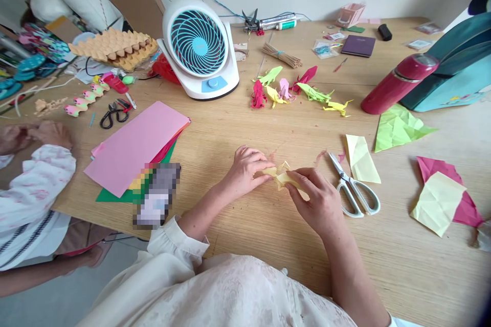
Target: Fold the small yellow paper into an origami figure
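Bridging both hands (246,172) (317,199): folded yellow paper (283,179)

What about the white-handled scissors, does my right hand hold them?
No, your right hand holds folded yellow paper; the scissors lie nearby.

I am viewing open tabletop (226,122) beyond the left hand (248,169), with scissors (346,177) obstructing space beside the right hand (316,199).

From my end I count two bare hands, the left hand (247,169) and right hand (318,199); one yellow folded paper (293,182); seven paper figures (316,93) that I can tell apart; two pale-yellow sheets (438,203), one lime sheet (401,129), one crimson sheet (441,167); two scissors (347,178); one fan (199,46), one flask (399,84), one purple notebook (358,46), one stick bundle (282,54).
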{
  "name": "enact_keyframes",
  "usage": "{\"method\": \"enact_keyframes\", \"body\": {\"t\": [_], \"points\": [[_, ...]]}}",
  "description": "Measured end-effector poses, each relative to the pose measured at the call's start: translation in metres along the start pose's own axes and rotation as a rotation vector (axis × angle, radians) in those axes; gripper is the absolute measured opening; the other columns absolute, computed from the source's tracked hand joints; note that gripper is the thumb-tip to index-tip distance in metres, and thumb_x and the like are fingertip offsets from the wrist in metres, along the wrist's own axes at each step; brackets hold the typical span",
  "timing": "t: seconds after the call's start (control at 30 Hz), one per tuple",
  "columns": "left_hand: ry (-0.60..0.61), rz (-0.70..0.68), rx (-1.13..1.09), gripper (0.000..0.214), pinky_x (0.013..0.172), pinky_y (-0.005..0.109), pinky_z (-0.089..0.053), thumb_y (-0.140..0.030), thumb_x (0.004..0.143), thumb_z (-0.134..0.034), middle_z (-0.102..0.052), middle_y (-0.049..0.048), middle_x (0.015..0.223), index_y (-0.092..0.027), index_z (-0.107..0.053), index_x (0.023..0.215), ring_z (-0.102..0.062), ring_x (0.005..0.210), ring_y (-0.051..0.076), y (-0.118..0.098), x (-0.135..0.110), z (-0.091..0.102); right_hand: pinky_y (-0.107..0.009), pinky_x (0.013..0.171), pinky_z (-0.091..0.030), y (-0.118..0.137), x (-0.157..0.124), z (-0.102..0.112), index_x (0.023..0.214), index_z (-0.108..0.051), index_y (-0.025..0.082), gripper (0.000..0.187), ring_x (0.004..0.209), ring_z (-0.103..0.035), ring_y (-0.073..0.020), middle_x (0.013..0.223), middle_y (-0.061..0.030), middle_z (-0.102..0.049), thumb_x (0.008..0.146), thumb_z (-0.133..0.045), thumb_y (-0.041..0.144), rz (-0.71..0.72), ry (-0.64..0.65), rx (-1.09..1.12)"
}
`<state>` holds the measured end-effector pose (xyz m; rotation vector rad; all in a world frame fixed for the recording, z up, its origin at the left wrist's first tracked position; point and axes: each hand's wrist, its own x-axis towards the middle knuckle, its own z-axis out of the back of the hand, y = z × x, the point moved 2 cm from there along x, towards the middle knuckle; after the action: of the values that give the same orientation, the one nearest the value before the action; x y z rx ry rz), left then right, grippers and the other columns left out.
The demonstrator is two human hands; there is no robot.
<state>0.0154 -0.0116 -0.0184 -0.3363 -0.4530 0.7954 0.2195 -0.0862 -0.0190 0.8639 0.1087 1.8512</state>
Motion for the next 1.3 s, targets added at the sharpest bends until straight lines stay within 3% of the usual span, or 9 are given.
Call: {"method": "enact_keyframes", "body": {"t": [0.17,0.5,0.87,1.13,1.3], "points": [[0.032,-0.047,0.036,0.022,0.117,0.051,-0.020,-0.034,0.090,-0.068,-0.071,0.0048,0.110,-0.027,-0.073,0.110,-0.055,0.120,0.025,-0.008,0.000,0.001,-0.033,0.078,-0.056,0.003,0.001,0.000,0.126,-0.062,0.023,0.031,0.092,-0.067,-0.0196,0.108,-0.0083,-0.068,0.095,-0.061,0.024,0.015,-0.020,0.060],[0.035,-0.108,-0.049,0.025,0.113,0.044,-0.030,-0.033,0.089,-0.070,-0.070,0.0053,0.109,-0.025,-0.072,0.112,-0.059,0.115,0.023,-0.006,0.002,0.003,-0.035,0.081,-0.055,0.007,0.001,0.001,0.129,-0.060,0.022,0.033,0.095,-0.066,-0.0212,0.108,-0.0099,-0.069,0.096,-0.060,0.023,0.145,0.008,0.003],[0.025,-0.095,-0.034,0.025,0.116,0.045,-0.028,-0.034,0.089,-0.070,-0.069,0.0044,0.111,-0.027,-0.072,0.113,-0.057,0.118,0.023,-0.006,0.000,0.010,-0.035,0.079,-0.056,0.001,0.001,-0.002,0.129,-0.062,0.023,0.032,0.092,-0.066,-0.0215,0.108,-0.0098,-0.068,0.097,-0.058,0.023,0.111,-0.006,-0.045],[-0.004,-0.114,-0.071,0.024,0.108,0.041,-0.037,-0.034,0.088,-0.071,-0.069,0.0058,0.111,-0.024,-0.072,0.110,-0.057,0.116,0.023,-0.005,0.001,0.011,-0.035,0.078,-0.057,0.000,0.000,-0.003,0.128,-0.060,0.021,0.033,0.093,-0.066,-0.0207,0.108,-0.0106,-0.066,0.096,-0.059,0.020,0.091,-0.004,0.010],[-0.006,-0.090,-0.106,0.023,0.110,0.042,-0.038,-0.033,0.089,-0.070,-0.067,0.0066,0.118,-0.025,-0.072,0.110,-0.055,0.124,0.024,-0.006,0.001,0.013,-0.034,0.077,-0.057,0.001,0.000,-0.004,0.128,-0.061,0.022,0.032,0.091,-0.066,-0.0200,0.108,-0.0104,-0.066,0.097,-0.057,0.021,0.074,-0.001,0.035]]}}
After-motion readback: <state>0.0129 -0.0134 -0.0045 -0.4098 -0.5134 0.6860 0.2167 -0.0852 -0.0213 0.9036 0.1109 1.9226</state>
